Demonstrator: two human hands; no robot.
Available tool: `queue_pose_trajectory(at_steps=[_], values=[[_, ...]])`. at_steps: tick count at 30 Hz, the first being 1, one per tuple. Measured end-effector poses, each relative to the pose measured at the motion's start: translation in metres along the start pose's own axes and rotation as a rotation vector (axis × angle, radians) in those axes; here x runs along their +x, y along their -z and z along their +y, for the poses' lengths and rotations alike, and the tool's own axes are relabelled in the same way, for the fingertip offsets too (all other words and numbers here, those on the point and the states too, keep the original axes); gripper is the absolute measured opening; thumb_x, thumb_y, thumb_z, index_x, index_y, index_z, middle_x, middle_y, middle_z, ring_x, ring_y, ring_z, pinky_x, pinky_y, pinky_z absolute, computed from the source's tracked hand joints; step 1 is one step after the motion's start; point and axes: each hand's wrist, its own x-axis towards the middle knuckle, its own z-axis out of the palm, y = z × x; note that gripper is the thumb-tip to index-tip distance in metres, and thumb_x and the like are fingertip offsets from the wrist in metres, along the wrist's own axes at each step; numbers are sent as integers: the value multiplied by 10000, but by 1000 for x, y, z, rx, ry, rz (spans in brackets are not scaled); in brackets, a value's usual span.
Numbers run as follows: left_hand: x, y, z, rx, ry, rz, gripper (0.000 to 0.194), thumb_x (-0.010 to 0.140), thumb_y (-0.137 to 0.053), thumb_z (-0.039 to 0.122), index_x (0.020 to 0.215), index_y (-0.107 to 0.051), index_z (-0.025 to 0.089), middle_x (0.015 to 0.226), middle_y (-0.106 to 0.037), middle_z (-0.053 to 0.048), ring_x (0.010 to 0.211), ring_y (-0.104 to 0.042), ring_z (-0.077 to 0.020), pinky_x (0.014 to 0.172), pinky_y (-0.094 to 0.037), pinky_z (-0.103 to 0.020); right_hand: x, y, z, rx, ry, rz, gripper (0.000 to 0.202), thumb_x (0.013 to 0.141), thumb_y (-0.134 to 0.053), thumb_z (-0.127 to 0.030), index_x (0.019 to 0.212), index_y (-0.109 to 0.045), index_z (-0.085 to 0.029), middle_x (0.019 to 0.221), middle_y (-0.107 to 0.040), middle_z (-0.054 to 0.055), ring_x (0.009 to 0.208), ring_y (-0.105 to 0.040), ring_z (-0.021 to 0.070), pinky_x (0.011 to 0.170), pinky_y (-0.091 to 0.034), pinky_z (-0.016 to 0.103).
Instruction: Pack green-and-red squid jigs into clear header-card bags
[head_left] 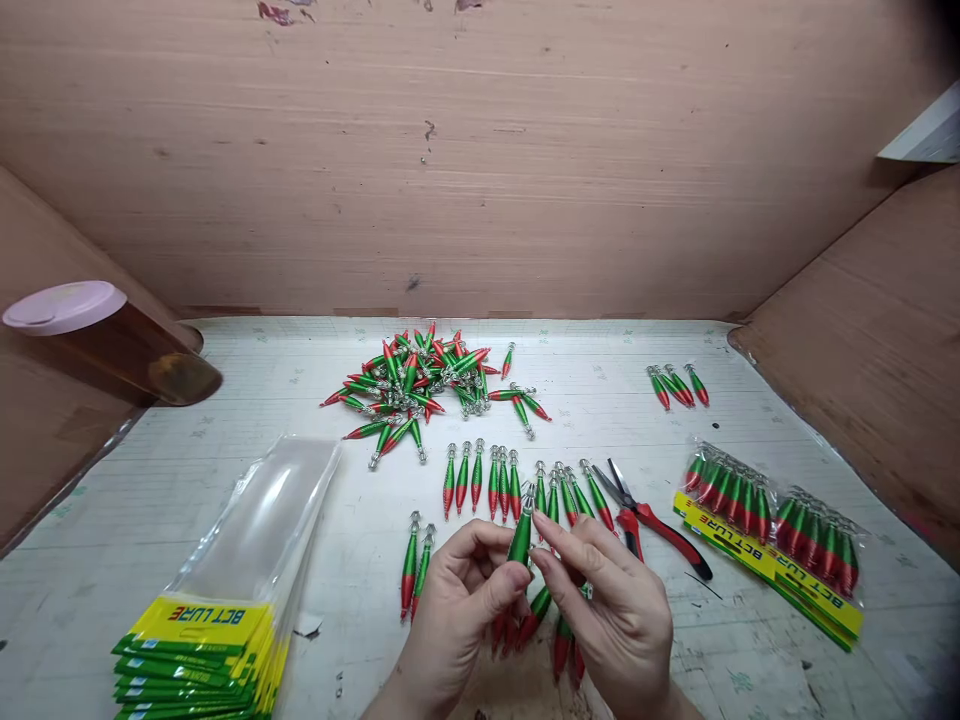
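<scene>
Head view: your left hand (pixel 469 590) has its thumb and fingers closed around one lure (pixel 520 540) — it stands almost upright, wire hooks at the top and green body below, with its lower end hidden behind your thumb. Gripping it by the body probably keeps your fingers off the hooks and leaves that end free to get at. Your right hand (pixel 619 610) comes in from the other side, thumb and forefinger a narrow gap apart at the lure's right edge; whether they pinch it or only steady it, you can't tell from this angle.

So the lure sits between your two hands, at the left hand's fingertips and just beside the right's. Beyond it on the surface (pixel 592 345) runs a row of lures (pixel 463 480), hooks away from you, perhaps so each can be lifted by its body. The pliers (pixel 643 515) lie open near your right hand — likely for easy reach. Flat clear bags (pixel 217 615) are stacked at left, filled packs (pixel 772 565) at right.
</scene>
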Motion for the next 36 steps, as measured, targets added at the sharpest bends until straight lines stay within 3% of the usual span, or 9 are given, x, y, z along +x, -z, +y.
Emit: queue_pose_trajectory(at_steps=[10,17,23,31,36], values=[[-1,-1,1,-22,15,-24,197,721,-794,279,817,-662,170,676,-592,47,504,-600,-63,509,-450,-165,-4,2,3,-97,61,-7,455,859,-623,-38,1266,-633,-241,817,-628,36,708,-601,151,632,-493,269],[-1,-3,3,-24,-5,13,218,664,-830,260,775,-667,169,677,-582,39,527,-537,-60,506,-476,-181,-5,3,1,-107,93,-17,439,866,-604,-24,1267,-630,-202,755,-620,22,668,-582,143,685,-500,290],[-2,-4,4,6,-52,40,221,641,-846,245,767,-684,164,699,-598,21,641,-520,-70,591,-470,-166,-8,1,2,-103,81,0,443,861,-619,-38,1265,-631,-221,774,-634,22,691,-600,150,653,-501,279],[-1,-4,6,4,-32,32,235,645,-837,251,749,-649,156,687,-562,26,617,-498,-75,563,-451,-187,-8,-3,4,-139,87,48,460,859,-628,-46,1258,-631,-273,810,-665,21,797,-640,172,631,-514,265],[-3,-7,3,49,1,31,268,672,-813,307,789,-626,154,646,-557,34,559,-513,-72,556,-451,-201,-11,-2,7,-148,86,14,468,867,-619,-49,1280,-616,-268,863,-682,29,785,-638,166,650,-518,268]])
